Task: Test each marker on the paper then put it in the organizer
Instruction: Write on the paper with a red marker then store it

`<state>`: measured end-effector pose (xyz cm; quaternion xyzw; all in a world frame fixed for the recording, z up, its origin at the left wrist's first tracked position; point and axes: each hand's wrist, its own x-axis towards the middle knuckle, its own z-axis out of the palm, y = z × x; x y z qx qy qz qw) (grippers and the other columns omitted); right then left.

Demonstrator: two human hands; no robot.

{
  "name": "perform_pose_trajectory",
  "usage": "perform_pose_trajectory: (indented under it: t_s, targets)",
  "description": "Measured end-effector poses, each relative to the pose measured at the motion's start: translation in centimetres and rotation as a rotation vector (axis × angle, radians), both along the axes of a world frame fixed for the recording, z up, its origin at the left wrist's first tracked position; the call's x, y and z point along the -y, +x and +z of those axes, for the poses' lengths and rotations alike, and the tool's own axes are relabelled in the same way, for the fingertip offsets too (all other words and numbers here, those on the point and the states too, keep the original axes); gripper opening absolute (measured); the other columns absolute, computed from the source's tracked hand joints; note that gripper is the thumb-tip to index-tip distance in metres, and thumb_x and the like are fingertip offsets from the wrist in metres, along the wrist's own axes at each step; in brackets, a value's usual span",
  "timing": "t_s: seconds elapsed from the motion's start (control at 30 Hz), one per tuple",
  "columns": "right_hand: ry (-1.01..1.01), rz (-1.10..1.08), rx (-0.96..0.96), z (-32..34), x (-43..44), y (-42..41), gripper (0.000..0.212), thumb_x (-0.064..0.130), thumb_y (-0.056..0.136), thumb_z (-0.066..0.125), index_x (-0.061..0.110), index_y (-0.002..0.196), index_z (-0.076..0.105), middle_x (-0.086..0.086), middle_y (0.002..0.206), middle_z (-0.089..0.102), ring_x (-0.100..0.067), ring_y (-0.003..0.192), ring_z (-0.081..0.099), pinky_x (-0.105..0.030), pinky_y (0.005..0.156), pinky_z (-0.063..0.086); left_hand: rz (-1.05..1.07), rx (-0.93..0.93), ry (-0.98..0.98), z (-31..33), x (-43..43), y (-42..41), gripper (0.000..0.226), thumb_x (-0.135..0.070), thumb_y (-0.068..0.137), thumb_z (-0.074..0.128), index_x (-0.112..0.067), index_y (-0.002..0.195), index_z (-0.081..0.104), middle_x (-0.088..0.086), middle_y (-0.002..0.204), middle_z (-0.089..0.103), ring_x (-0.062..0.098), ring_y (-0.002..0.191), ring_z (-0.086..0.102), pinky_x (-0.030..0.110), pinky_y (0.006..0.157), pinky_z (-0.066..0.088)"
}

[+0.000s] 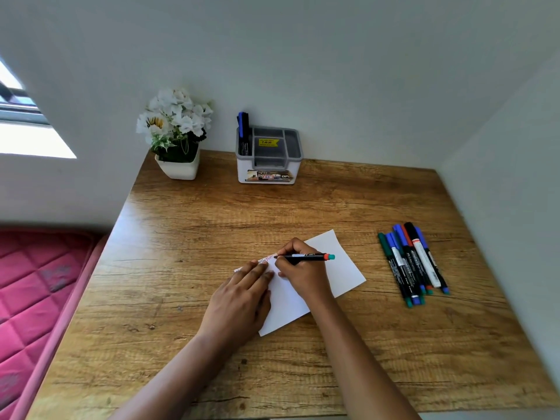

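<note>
A white sheet of paper (339, 268) lies on the wooden desk (212, 225) with red scribbles along its upper left edge. My right hand (298, 269) grips a black marker (306, 256) with an orange and teal end, its tip touching the paper by the scribbles. My left hand (242, 294) lies flat on the paper's left part, fingers straight. A bundle of several capped markers (413, 263) rests on the desk to the right. The grey and white organizer (269, 156) stands at the back against the wall, with a blue marker (242, 125) upright in its left compartment.
A white pot of white flowers (177, 133) stands at the desk's back left corner. Walls close off the back and right sides. A pink mattress (36, 286) lies below the desk's left edge.
</note>
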<state>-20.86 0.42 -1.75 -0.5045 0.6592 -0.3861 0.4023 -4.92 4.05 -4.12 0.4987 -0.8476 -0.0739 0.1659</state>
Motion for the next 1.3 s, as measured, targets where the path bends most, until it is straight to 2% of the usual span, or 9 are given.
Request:
perform_pose_trajectory:
  t_s: [0.27,0.5,0.63,0.7,0.8,0.93,1.1,1.2,1.3]
  targets:
    - [-0.015,-0.015,-0.016,-0.1,-0.1,0.0,0.007,0.011,0.079,0.068,0.014,0.078,0.061,0.007,0.072,0.065,-0.009,0.072,0.065,-0.043,0.068,0.059,0.0,0.003,0.022,0.1,0.0,0.0,0.045,-0.035,0.091,0.04,-0.013,0.123,0.064,0.005,0.128,0.061,0.024,0.122,0.054,0.038,0.096,0.047]
    - [-0.026,-0.01,0.002,-0.1,0.0,-0.1,0.006,0.009,0.08,0.068,0.009,0.081,0.062,0.007,0.073,0.064,0.0,0.07,0.064,-0.031,0.064,0.06,0.001,-0.002,0.008,0.1,0.0,0.0,0.046,-0.035,0.091,0.04,-0.013,0.122,0.064,0.005,0.127,0.062,0.024,0.121,0.055,0.038,0.095,0.048]
    - [-0.003,-0.02,0.025,0.0,0.1,0.0,0.007,0.008,0.081,0.067,0.009,0.078,0.061,0.004,0.074,0.064,-0.003,0.067,0.064,-0.022,0.057,0.057,-0.002,-0.013,-0.011,-0.3,0.1,0.0,0.045,-0.035,0.091,0.039,-0.013,0.122,0.064,0.005,0.128,0.061,0.024,0.122,0.054,0.038,0.095,0.048]
    - [0.012,-0.05,0.141,0.5,0.3,-0.4,0.01,0.003,0.083,0.064,0.01,0.077,0.061,0.0,0.073,0.063,-0.006,0.064,0.063,-0.018,0.055,0.055,0.0,-0.019,-0.022,-0.4,0.1,0.0,0.045,-0.035,0.091,0.039,-0.014,0.121,0.065,0.004,0.127,0.062,0.023,0.122,0.055,0.038,0.094,0.048]
    - [0.059,-0.098,0.429,1.3,0.8,-1.6,0.009,0.0,0.085,0.062,0.008,0.08,0.062,-0.003,0.07,0.06,-0.01,0.064,0.058,-0.024,0.057,0.057,-0.002,-0.039,-0.024,-0.4,0.3,0.0,0.043,-0.033,0.089,0.04,-0.016,0.118,0.067,0.003,0.126,0.063,0.021,0.119,0.057,0.035,0.087,0.052]
    - [0.097,-0.06,0.422,1.6,0.9,-1.6,0.01,0.003,0.087,0.061,0.012,0.083,0.063,-0.003,0.069,0.058,-0.008,0.062,0.057,-0.025,0.059,0.057,-0.025,-0.03,-0.04,-0.6,0.4,0.2,0.043,-0.026,0.083,0.042,-0.016,0.117,0.067,0.001,0.124,0.064,0.018,0.117,0.059,0.034,0.084,0.054]
    - [0.09,-0.055,0.487,2.5,0.9,-1.5,0.011,0.002,0.088,0.06,0.012,0.084,0.057,-0.005,0.065,0.053,-0.011,0.058,0.052,-0.025,0.052,0.055,0.027,-0.024,0.013,1.7,1.0,0.6,0.035,-0.022,0.091,0.045,-0.02,0.122,0.06,0.0,0.124,0.064,0.021,0.1,0.067,0.031,0.063,0.055]
    - [0.022,-0.03,0.522,4.2,0.3,-1.4,0.013,0.001,0.087,0.061,0.013,0.085,0.06,-0.005,0.066,0.057,-0.012,0.058,0.055,-0.026,0.053,0.055,0.07,-0.182,0.012,3.6,1.8,0.9,0.031,-0.028,0.091,0.047,-0.025,0.122,0.051,0.0,0.107,0.07,0.022,0.081,0.068,0.035,0.056,0.053]
    - [-0.066,-0.032,0.554,6.2,-0.5,-1.4,0.014,0.001,0.087,0.061,0.014,0.09,0.066,-0.004,0.078,0.067,-0.015,0.07,0.064,-0.03,0.06,0.058,0.206,-0.579,0.05,6.3,2.6,0.6,0.021,-0.036,0.098,0.045,-0.023,0.108,0.058,-0.007,0.09,0.07,0.015,0.069,0.065,0.038,0.057,0.053]
